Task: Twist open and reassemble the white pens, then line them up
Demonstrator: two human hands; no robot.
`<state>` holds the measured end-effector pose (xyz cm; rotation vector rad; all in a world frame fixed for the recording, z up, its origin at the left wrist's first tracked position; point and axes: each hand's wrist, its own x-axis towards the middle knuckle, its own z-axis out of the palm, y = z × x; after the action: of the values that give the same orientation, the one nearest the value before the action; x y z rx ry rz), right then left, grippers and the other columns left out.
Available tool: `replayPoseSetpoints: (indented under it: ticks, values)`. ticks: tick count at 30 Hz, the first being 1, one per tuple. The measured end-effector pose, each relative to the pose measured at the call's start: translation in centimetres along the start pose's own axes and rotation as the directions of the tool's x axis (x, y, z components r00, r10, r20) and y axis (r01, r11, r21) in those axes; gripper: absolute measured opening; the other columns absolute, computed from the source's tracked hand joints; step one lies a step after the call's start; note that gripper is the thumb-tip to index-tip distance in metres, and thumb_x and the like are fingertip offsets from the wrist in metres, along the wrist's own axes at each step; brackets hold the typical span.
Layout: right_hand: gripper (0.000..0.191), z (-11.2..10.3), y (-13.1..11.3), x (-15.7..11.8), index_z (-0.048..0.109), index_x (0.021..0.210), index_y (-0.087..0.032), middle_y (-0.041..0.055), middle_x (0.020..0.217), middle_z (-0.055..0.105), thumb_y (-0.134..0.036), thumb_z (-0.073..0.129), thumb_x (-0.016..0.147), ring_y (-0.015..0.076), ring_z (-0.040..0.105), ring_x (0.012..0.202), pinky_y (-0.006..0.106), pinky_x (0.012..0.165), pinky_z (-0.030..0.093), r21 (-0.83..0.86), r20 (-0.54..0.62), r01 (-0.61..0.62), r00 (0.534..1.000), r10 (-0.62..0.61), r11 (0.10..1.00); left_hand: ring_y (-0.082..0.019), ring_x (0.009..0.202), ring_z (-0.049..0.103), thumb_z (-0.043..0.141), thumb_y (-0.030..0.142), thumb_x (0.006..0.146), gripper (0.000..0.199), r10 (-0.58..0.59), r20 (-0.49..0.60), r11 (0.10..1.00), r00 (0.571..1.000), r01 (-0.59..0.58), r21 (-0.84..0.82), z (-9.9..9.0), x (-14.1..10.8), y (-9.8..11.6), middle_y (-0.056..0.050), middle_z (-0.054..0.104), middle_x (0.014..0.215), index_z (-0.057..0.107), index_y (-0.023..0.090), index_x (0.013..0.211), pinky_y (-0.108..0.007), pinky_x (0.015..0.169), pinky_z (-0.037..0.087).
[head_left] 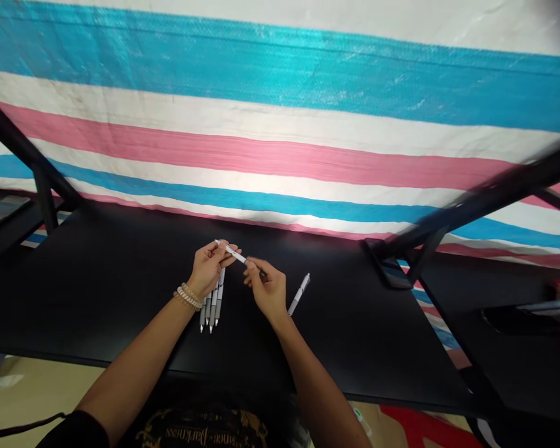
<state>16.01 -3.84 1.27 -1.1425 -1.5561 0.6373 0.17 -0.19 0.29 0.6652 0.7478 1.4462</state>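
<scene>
Over the desk, towards its far edge, the left hand and the right hand pinch one pen between them; light grips, kept in one line, should work best.

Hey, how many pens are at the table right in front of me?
6 visible: a held pen between left hand and right hand, four pens side by side, partly behind the left hand, and a lone pen beside the right hand. Others may be hidden.
</scene>
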Motion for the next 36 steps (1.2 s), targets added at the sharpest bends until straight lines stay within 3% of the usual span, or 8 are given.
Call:
replayPoseSetpoints:
  ticks: [7,10,15,18,22,26,30,36]
  values:
    - [0.02,0.3,-0.1,0.1,0.072,0.105,-0.023,0.0059,0.097,0.067,-0.03,0.062,0.089,0.0168,0.067,0.081,0.032,0.071,0.059,0.103,-0.02,-0.043,0.999,0.045,0.994,-0.024,0.1,0.07,0.077,0.038,0.078,0.031,-0.006,-0.003,1.0,1.0,0.006,-0.024,0.0,0.0,0.1,-0.01,0.072,0.095,0.064,0.013,0.092,-0.048,0.101,0.05]
    - [0.017,0.3,-0.1,0.0,0.072,0.102,-0.023,0.008,0.109,0.065,-0.028,0.065,0.087,0.0192,0.066,0.094,0.036,0.081,0.058,0.077,-0.044,0.006,0.999,-0.003,0.997,-0.024,0.099,0.07,0.076,0.037,0.079,0.03,-0.005,-0.005,1.0,1.0,0.005,-0.021,0.1,0.0,0.2,-0.009,0.072,0.096,0.063,0.013,0.091,-0.047,0.102,0.049]
    - [0.016,0.2,-0.1,0.1,0.072,0.098,-0.023,0.007,0.104,0.065,-0.025,0.058,0.091,0.0176,0.066,0.089,0.034,0.078,0.057,-0.003,-0.038,0.031,0.999,-0.031,1.0,-0.024,0.099,0.07,0.076,0.037,0.079,0.029,-0.008,0.002,1.0,1.0,0.008,-0.009,0.3,-0.2,0.4,-0.009,0.072,0.096,0.063,0.014,0.091,-0.047,0.101,0.049]
    - [0.028,0.2,0.1,0.1,0.067,0.115,-0.023,0.0092,0.119,0.061,-0.028,0.063,0.088,0.0204,0.063,0.1,0.035,0.083,0.055,-0.097,-0.013,0.075,0.997,-0.076,0.992,-0.024,0.099,0.07,0.076,0.038,0.079,0.03,-0.008,0.002,1.0,1.0,0.008,0.004,0.4,-0.3,0.4,-0.01,0.072,0.095,0.063,0.013,0.092,-0.047,0.1,0.05]
    - [0.028,0.2,0.7,0.0,0.065,0.12,-0.022,0.0062,0.094,0.068,-0.026,0.051,0.096,0.017,0.061,0.079,0.032,0.074,0.052,-0.254,0.072,0.104,0.993,-0.089,0.961,-0.024,0.098,0.07,0.074,0.037,0.08,0.029,-0.001,-0.012,1.0,1.0,0.001,0.008,0.2,-0.1,0.3,-0.01,0.072,0.096,0.064,0.013,0.093,-0.048,0.1,0.05]
    - [0.026,-0.6,1.0,0.3,0.07,0.111,-0.023,0.0056,0.089,0.068,-0.021,0.048,0.097,0.02,0.055,0.082,0.035,0.079,0.047,-0.432,-0.018,0.159,0.983,-0.185,0.888,-0.023,0.102,0.07,0.074,0.033,0.082,0.024,0.025,-0.133,0.997,0.991,-0.035,-0.072,-0.9,0.6,0.5,-0.01,0.072,0.099,0.063,0.013,0.092,-0.045,0.103,0.049]
    - [0.024,-1.3,0.5,0.8,0.071,0.108,-0.023,0.0052,0.086,0.066,-0.022,0.049,0.096,0.0206,0.051,0.081,0.035,0.076,0.045,-0.413,-0.097,0.152,0.973,-0.21,0.898,-0.022,0.105,0.069,0.073,0.028,0.083,0.019,0.001,-0.177,0.993,0.984,-0.023,-0.12,-1.7,1.0,0.7,-0.01,0.073,0.102,0.063,0.014,0.092,-0.042,0.103,0.049]
    - [0.025,-0.4,0.3,0.3,0.069,0.108,-0.024,0.0054,0.086,0.065,-0.021,0.047,0.097,0.0208,0.051,0.081,0.036,0.075,0.046,-0.407,-0.006,0.176,0.981,-0.196,0.896,-0.024,0.103,0.07,0.074,0.033,0.082,0.025,-0.005,-0.109,0.996,0.994,-0.005,-0.091,-0.6,0.4,0.4,-0.01,0.072,0.099,0.063,0.013,0.093,-0.044,0.102,0.05]
